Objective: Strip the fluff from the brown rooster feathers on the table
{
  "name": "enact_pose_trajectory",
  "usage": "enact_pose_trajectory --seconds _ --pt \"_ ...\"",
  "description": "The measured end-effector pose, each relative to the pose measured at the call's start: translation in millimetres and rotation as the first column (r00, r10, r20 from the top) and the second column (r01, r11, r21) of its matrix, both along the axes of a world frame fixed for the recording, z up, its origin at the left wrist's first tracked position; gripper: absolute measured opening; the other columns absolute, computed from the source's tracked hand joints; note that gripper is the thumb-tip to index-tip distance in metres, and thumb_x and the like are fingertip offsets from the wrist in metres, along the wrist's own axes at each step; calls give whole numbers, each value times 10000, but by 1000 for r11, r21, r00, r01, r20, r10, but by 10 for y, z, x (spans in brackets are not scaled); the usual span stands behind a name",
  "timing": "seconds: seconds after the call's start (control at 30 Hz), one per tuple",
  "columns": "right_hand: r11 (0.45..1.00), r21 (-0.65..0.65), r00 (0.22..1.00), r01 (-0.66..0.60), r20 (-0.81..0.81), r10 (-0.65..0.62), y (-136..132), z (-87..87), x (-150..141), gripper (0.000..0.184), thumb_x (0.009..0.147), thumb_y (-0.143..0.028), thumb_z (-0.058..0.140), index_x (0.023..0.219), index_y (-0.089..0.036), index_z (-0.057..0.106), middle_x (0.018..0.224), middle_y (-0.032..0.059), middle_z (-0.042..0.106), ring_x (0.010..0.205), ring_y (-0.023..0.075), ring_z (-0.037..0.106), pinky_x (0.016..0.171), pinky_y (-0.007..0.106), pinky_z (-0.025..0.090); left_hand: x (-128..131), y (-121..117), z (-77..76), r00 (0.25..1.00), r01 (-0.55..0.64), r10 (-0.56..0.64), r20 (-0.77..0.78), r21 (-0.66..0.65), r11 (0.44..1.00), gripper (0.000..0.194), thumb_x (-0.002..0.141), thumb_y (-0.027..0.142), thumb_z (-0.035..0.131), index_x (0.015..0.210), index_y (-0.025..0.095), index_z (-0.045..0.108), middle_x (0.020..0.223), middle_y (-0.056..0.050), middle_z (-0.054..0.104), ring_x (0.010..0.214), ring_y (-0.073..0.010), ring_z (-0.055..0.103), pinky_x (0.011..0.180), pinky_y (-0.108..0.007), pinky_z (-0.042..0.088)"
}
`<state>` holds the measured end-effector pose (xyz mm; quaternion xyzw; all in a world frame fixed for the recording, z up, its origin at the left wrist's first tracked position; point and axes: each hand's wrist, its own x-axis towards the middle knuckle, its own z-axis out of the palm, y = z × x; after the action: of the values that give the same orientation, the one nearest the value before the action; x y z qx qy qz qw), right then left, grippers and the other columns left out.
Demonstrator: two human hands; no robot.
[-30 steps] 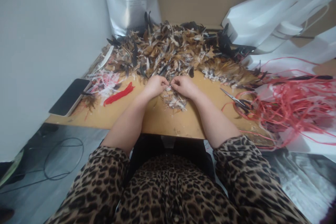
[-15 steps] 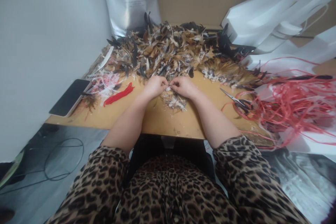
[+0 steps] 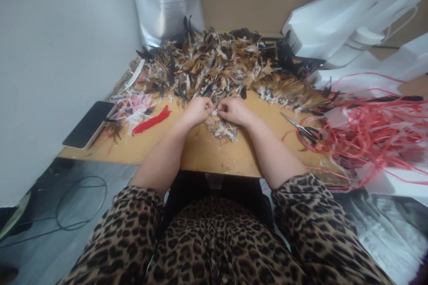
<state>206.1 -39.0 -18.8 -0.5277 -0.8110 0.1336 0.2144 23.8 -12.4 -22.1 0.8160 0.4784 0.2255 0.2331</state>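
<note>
My left hand is closed in a pinch, thumb against the fingers. Facing it, a small gap away, my right hand pinches in the same manner. What either holds is too fine to make out. Just below and between the fingertips lies a small clump of feathers, pale and brown, with a bit of pink-white at its top. A big heap of brown, cream and black feathers spreads right behind both hands. To the left of my left hand is a bundle of red thread.
Scissors with dark handles lie on the wooden table, beside tangled red plastic strips. A row of brown feathers is behind them. At left are white-pink shreds and a phone. A silver bag stands behind.
My hands have drawn slightly apart, widening the small gap between the fingertips. The clump and everything else look unmoved.
</note>
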Motion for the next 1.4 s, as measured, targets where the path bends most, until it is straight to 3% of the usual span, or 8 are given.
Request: enact_pose_trajectory --seconds 0.13,0.33,0.67,0.83,0.97,1.17,1.4 --pt "1000 22 999 9 35 -10 -10 -1 -38 142 733 -209 544 755 -162 676 768 59 675 698 155 542 678 267 378 -1 18 -28 1000 4 -4 13 -11 1000 128 717 177 572 768 139 683 673 -19 652 608 -111 542 591 -235 373" --pt "999 -20 994 40 -99 -42 19 -39 -11 137 728 -207 547 740 -161 676 748 43 682 664 138 548 663 256 390 -9 15 -26 998 30 -28 61 -38 999 172 741 217 604 859 151 711 668 -5 654 590 -100 523 595 -233 381" --pt "998 -35 972 49 -230 -56 44 -85 0 127 724 -204 538 702 -151 651 694 24 666 634 124 544 642 242 389 0 -5 15 1000 4 -4 13 -23 1000 159 745 202 586 813 144 717 718 -34 684 641 -125 569 624 -244 405" --pt "998 3 957 56 -284 -53 59 -104 12 197 714 -191 555 851 -145 688 684 10 648 611 121 525 630 242 390 -1 -7 3 1000 11 -11 27 -15 1000 145 744 208 588 796 145 707 693 -24 668 623 -117 552 612 -240 391" --pt "999 36 966 -1 -257 11 65 -107 18 247 716 -200 577 924 -154 703 735 20 650 654 133 545 672 253 407 -3 8 -12 999 15 -14 36 -8 1000 138 740 217 589 777 148 702 680 -21 660 615 -116 542 597 -237 383" --pt "996 85 988 -23 -150 35 45 -96 -9 184 745 -207 561 843 -168 712 777 44 638 728 160 554 719 274 407 -1 13 -20 999 11 -11 30 2 1000 140 735 214 591 780 152 708 699 -28 672 636 -127 553 611 -241 399" --pt "997 81 983 -9 -183 24 25 -72 -35 155 736 -179 542 787 -152 686 780 55 644 724 159 547 712 271 404 7 -9 27 1000 -4 5 14 -21 1000 141 741 217 604 797 151 716 708 -29 684 640 -127 568 621 -242 410"
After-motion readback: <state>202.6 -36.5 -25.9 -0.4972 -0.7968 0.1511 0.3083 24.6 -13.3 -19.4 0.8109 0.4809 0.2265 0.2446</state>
